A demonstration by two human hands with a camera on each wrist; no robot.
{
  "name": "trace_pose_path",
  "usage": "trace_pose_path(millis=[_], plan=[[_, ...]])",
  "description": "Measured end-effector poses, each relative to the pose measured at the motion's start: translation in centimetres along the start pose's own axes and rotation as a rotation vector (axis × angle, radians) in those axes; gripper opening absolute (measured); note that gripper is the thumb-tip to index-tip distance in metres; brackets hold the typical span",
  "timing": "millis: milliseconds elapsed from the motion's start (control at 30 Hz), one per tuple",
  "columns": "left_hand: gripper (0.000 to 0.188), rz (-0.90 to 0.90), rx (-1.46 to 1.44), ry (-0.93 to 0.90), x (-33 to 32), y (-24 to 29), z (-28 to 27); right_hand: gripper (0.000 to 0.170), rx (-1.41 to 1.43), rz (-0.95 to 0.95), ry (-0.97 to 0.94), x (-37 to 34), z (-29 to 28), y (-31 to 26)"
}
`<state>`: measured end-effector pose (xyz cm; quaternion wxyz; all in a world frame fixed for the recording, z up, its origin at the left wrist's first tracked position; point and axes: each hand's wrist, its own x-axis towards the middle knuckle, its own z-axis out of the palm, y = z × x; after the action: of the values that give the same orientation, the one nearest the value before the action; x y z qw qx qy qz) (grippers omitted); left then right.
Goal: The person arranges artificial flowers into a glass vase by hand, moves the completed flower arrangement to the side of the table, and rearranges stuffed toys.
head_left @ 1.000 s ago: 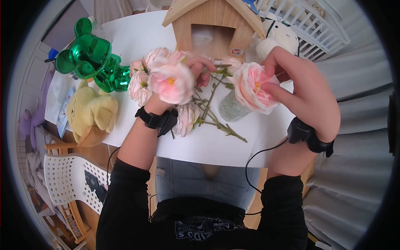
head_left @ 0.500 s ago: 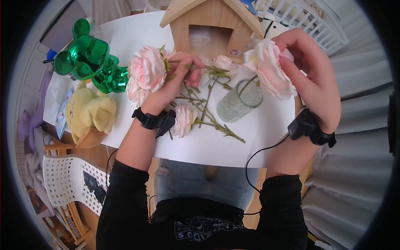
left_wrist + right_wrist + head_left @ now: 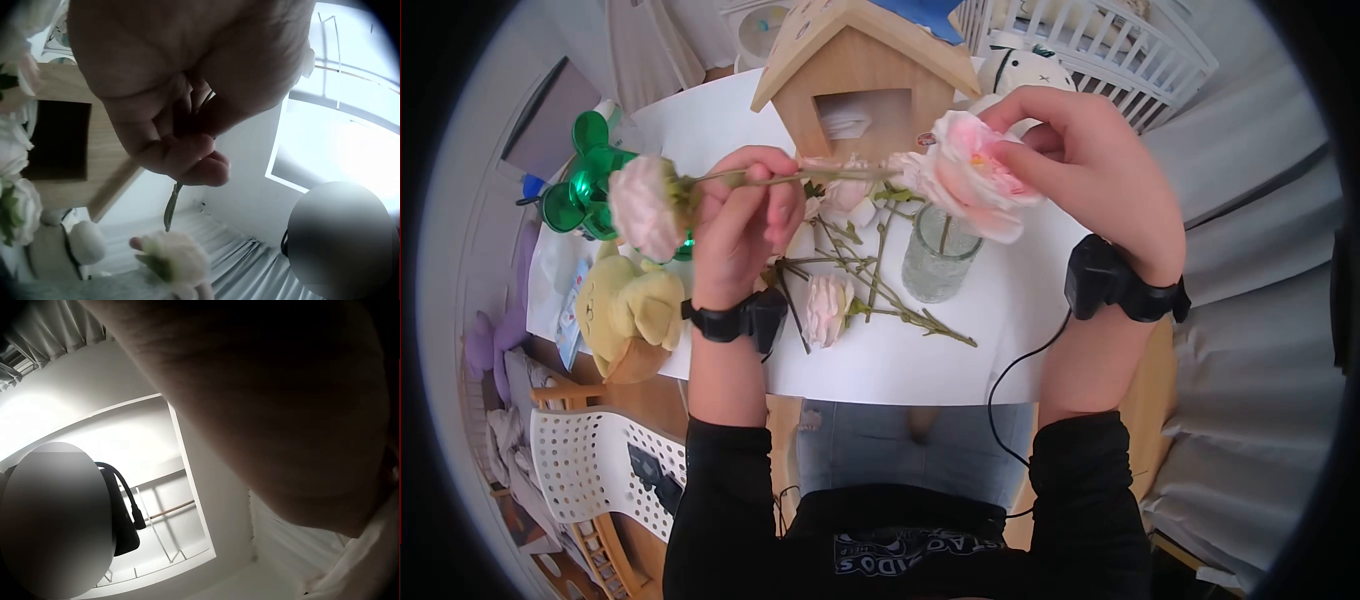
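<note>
My left hand (image 3: 745, 220) grips a pale pink rose (image 3: 643, 208) by its green stem, with the bloom out to the left and the stem running level to the right. Its curled fingers also show in the left wrist view, a piece of stem (image 3: 171, 209) poking out below them. Over a textured glass vase (image 3: 940, 268), my right hand (image 3: 1105, 170) pinches the petals of a second pink rose (image 3: 970, 180); a stem shows inside the glass. Several cut stems (image 3: 880, 285) and another rose (image 3: 828, 308) lie on the white table (image 3: 1010, 355). In the right wrist view, my palm hides most of the flower.
Behind the vase stands a wooden toy house (image 3: 850, 75), with a white plush toy (image 3: 1025, 70) to its right. A shiny green bear figure (image 3: 585, 195) and a yellow plush toy (image 3: 630, 310) are at the left. A white perforated chair (image 3: 590, 450) sits by the table's left side.
My left hand has drawn left and turned, swinging its rose outward with the stem now level. The right hand's rose has shifted from the vase's right side to over its mouth.
</note>
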<state>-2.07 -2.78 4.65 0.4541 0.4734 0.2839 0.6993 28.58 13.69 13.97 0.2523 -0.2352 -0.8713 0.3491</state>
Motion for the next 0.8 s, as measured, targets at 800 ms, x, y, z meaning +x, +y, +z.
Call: trace_pose_path(millis=[800], plan=[[0.015, -0.459, 0.862, -0.173, 4.2, 4.3, 10.5, 0.025, -0.048, -0.046, -0.001, 0.1, -0.5, 0.0]])
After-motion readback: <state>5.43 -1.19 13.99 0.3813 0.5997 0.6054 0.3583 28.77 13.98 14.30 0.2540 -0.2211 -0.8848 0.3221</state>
